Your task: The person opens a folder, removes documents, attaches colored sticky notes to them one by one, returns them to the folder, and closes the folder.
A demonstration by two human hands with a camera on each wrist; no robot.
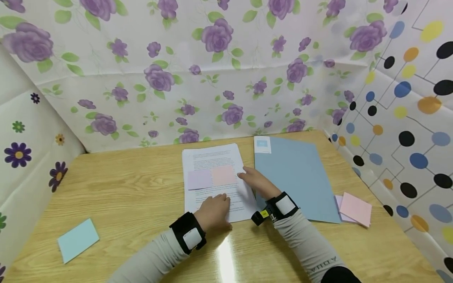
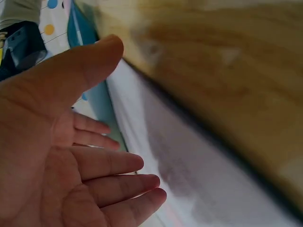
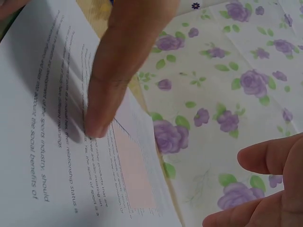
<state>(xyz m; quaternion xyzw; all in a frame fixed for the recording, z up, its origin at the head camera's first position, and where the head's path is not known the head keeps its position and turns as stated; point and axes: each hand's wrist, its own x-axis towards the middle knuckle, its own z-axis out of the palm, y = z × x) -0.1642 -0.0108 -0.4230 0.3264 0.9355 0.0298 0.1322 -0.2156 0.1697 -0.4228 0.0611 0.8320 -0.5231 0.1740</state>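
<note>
A stack of printed paper (image 1: 212, 155) lies on the wooden table, with a lilac sticky note (image 1: 199, 180) and a pink sticky note (image 1: 223, 175) side by side across its text. My left hand (image 1: 214, 214) is over the stack's near left part, its thumb by the near edge. In the left wrist view its fingers (image 2: 113, 177) are relaxed and hold nothing. My right hand (image 1: 260, 182) is at the stack's right edge, fingers reaching toward the pink note. One finger (image 3: 111, 90) extends over the text in the right wrist view, and nothing is gripped.
Right of the stack lies a blue folder (image 1: 293, 169) with a white label (image 1: 262, 144) at its top left corner. Pink notes (image 1: 357, 208) and lilac notes (image 1: 337, 202) lie by its right edge. A light blue note (image 1: 78, 239) is at the left. Patterned sheets wall the table.
</note>
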